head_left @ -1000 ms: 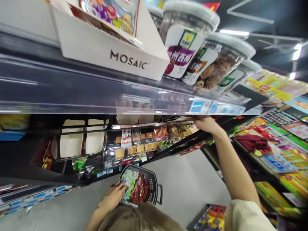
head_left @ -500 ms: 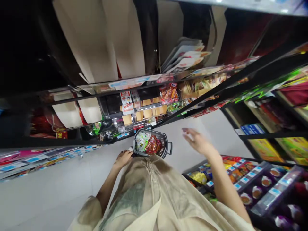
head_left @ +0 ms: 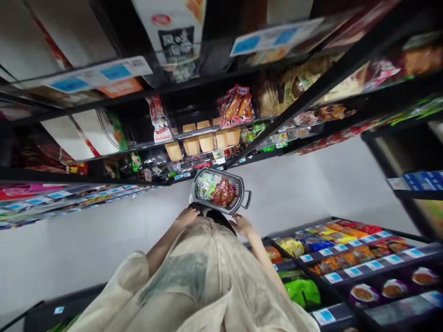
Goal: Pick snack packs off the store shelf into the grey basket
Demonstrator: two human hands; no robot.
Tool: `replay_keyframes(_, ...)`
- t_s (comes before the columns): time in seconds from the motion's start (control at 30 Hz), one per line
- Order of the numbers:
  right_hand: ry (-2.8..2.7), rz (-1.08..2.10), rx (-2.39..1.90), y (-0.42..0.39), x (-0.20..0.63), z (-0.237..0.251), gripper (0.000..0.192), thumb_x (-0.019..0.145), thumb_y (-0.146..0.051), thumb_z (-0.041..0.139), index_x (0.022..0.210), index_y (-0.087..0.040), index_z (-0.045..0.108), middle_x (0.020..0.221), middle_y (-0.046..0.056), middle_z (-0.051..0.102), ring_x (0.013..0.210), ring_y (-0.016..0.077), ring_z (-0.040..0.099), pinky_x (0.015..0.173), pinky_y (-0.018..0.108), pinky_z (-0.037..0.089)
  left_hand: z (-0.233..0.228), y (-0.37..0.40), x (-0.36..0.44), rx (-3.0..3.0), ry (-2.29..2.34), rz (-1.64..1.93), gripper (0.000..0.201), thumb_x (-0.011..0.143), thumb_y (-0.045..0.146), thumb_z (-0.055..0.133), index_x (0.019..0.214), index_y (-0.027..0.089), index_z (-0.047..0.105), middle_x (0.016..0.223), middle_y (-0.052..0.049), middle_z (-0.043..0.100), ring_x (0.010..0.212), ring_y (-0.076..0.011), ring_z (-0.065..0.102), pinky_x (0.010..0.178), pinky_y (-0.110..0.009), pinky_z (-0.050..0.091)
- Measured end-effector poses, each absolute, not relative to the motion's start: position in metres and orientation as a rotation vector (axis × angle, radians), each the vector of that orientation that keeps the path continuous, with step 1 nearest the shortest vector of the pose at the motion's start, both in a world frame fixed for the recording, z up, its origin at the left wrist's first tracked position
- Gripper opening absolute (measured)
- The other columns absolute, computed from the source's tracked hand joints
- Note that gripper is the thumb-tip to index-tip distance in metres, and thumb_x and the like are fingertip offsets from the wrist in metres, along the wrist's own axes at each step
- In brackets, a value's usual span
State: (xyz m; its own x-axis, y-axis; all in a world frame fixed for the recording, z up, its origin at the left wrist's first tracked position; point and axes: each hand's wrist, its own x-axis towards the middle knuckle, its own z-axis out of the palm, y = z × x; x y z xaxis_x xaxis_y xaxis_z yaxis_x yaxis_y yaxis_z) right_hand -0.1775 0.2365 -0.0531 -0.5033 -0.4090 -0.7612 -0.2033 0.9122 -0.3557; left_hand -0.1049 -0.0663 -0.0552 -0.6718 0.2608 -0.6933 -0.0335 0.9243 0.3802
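Two hands hung low beside a dark basket (head_left: 238, 185) of snack packets on the pale floor (head_left: 294, 189) of a shop aisle.

The left hand (head_left: 186, 216) rested against the person's pale shirt (head_left: 207, 276), just short of the basket's near rim, fingers lying loosely together and holding nothing. The right hand (head_left: 243, 225) hovered just below the basket's handle (head_left: 247, 199), palm down, fingers lightly spread and empty; whether a fingertip touched the basket could not be told. The basket stood on the floor straight ahead of the person, filled with red packets (head_left: 223, 192) and green-and-white packets (head_left: 205, 187). Behind it ran black shelves (head_left: 104, 177) of bagged snacks with blue price tags (head_left: 114, 72). To the right, lower racks (head_left: 346, 258) carried more bright packets.
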Motion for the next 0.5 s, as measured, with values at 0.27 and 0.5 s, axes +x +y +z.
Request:
replay_keyframes(0.27, 2.046, -0.357, -0.424, 0.245, -0.178, -0.121, 0.047, 0.102, -0.03, 0.052, 0.146, -0.014, 0.055, 0.148, 0.017, 0.057, 0.138, 0.0281, 0.053, 0.113, 0.033, 0.041, -0.1, -0.016, -0.077, -0.099, 2.162, 0.648, 0.038, 0.104, 0.025, 0.042, 0.134, 0.015, 0.063, 0.137, -0.014, 0.065, 0.127, -0.0256, 0.06, 0.109, -0.035, 0.045)
replay_keyframes(0.5, 2.067, -0.454, -0.361, 0.218, -0.22, -0.189, 0.032, 0.1, -0.026, 0.056, 0.126, -0.013, 0.07, 0.128, 0.015, 0.07, 0.118, 0.0244, 0.067, 0.103, 0.032, 0.049, -0.128, -0.012, -0.064, -0.26, 2.054, 0.721, 0.038, 0.108, 0.019, 0.036, 0.131, 0.006, 0.063, 0.131, -0.013, 0.069, 0.119, -0.0212, 0.065, 0.104, -0.031, 0.048)
